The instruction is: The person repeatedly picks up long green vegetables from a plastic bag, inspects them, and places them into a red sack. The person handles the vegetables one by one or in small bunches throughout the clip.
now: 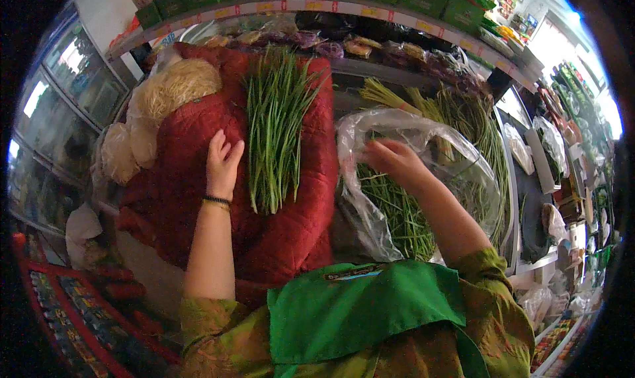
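Greens (278, 134) are apparently being sorted; left fingers (217, 142) are parted, right fingers (379, 154) blurred, unclear; gentle gripping is needed next.

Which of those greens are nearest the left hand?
The bunch on the red cloth, just right of the left hand; the other greens are farther right, some in a clear bag.

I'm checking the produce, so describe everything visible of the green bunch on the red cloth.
The green bunch is made of long, thin, leafy stalks, lying side by side on the red cloth, running from near to far. Its far end fans out loosely; the near ends are uneven. No tie shows around it. The left hand is just left of it, apparently not touching.
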`<control>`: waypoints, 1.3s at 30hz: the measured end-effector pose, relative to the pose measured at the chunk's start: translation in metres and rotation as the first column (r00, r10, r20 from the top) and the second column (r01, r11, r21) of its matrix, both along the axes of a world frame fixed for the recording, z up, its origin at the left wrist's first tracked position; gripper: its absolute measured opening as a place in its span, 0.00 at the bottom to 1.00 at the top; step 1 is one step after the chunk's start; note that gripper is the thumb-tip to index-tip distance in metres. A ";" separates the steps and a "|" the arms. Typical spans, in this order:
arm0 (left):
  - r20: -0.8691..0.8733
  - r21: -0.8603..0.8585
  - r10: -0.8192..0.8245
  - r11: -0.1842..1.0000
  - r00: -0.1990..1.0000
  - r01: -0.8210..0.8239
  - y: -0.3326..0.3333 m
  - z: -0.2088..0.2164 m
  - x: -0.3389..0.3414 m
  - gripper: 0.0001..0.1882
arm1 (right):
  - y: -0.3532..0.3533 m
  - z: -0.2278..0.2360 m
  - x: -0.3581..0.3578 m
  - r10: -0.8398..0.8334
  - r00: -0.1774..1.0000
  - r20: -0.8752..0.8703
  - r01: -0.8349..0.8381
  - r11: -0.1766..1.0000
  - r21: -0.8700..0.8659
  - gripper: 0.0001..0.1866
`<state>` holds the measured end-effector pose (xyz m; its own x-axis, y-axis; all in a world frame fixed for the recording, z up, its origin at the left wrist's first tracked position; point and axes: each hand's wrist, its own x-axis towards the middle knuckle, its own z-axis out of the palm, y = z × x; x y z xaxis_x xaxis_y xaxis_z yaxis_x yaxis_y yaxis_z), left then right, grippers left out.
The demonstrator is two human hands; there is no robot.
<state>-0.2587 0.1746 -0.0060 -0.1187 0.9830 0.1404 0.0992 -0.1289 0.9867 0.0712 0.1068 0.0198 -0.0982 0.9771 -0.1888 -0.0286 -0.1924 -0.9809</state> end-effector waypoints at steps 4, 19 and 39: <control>-0.338 0.093 0.066 0.995 0.939 -0.037 -0.049 -0.010 0.018 0.29 | -0.092 -0.053 0.109 -0.481 0.877 0.006 0.473 0.862 -0.182 0.13; -0.911 0.122 -0.291 0.487 0.292 0.865 -0.180 -0.047 0.253 0.20 | -0.191 -0.160 0.178 -0.281 0.678 0.679 0.340 0.939 0.048 0.12; -0.764 -0.154 -0.561 0.637 0.318 0.755 -0.190 -0.073 0.241 0.19 | -0.137 -0.122 0.250 -0.353 0.728 0.588 0.525 0.838 -0.146 0.11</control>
